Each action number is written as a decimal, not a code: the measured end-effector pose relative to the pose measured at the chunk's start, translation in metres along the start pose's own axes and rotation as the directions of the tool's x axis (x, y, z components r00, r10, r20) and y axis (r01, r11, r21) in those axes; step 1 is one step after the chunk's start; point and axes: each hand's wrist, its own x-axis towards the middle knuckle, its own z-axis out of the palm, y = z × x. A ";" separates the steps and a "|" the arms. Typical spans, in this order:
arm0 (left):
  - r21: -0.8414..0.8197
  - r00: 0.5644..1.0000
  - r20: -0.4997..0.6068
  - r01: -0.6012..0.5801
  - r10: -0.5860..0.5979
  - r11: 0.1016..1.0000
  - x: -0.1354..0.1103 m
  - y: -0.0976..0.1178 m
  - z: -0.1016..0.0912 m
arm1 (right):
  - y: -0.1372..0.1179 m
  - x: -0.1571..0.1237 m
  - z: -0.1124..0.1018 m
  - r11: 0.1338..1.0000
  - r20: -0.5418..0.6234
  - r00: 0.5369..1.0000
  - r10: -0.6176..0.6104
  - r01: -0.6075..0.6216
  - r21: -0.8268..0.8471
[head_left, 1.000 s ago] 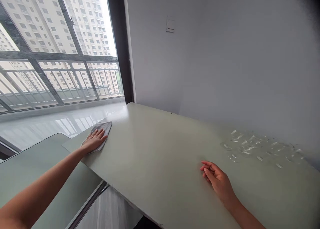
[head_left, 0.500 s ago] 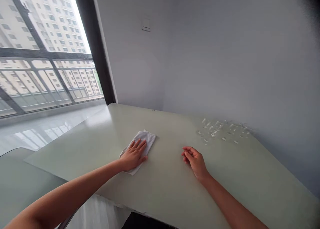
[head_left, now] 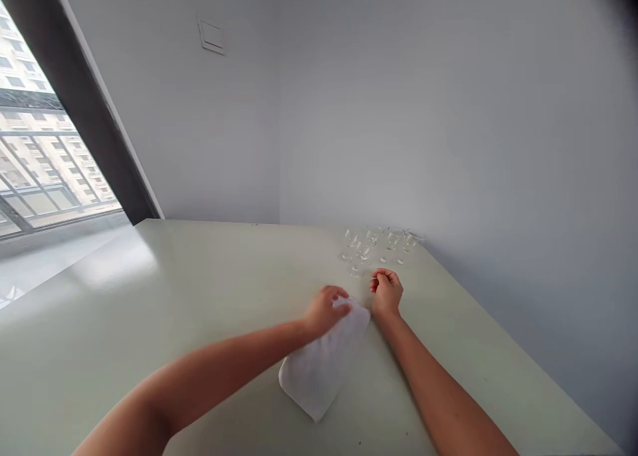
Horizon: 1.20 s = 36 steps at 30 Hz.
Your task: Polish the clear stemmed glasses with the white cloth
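- Far left: window (head_left: 47,170) and dark frame (head_left: 80,97), beyond the left edge of the surface (head_left: 199,283).
- Left hand (head_left: 323,311): over the far end of the cloth, blurred. Fingers and thumb bent, white fabric showing between; cannot tell whether they pinch it.
- White cloth (head_left: 323,369): on the surface, nearer its right edge than its left, long side slanting toward the far right corner. Cannot tell how much lies flat.
- Stemmed glasses (head_left: 366,250): clear group, upright, near the far right corner, beyond both hands.
- Right hand (head_left: 387,295): fingers curled together, thumb against them, no object visible in the grip. Wrist just beside the cloth's far corner; contact unclear.
- Step, as judged: left hand handling the cloth. Any next move calls for firm hold of the fabric and clearance from glasses and right wrist.
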 end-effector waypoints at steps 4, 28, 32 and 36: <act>-0.041 0.988 -0.083 0.124 -0.127 0.991 0.074 0.004 0.012 | 0.009 0.011 -0.004 1.000 -0.034 0.999 0.011 -0.011 0.003; 0.061 0.860 -0.449 0.299 -0.242 0.952 0.076 -0.092 -0.152 | 0.020 0.012 -0.006 0.996 -0.022 0.997 0.074 -0.073 0.045; 0.035 0.754 -0.591 0.379 -0.286 0.925 0.051 -0.127 -0.228 | 0.023 0.013 -0.007 0.997 -0.006 0.997 0.072 -0.071 0.036; -0.024 0.667 -0.673 0.412 -0.319 0.911 0.041 -0.147 -0.271 | 0.022 0.012 -0.007 0.997 -0.005 0.997 0.078 -0.078 0.024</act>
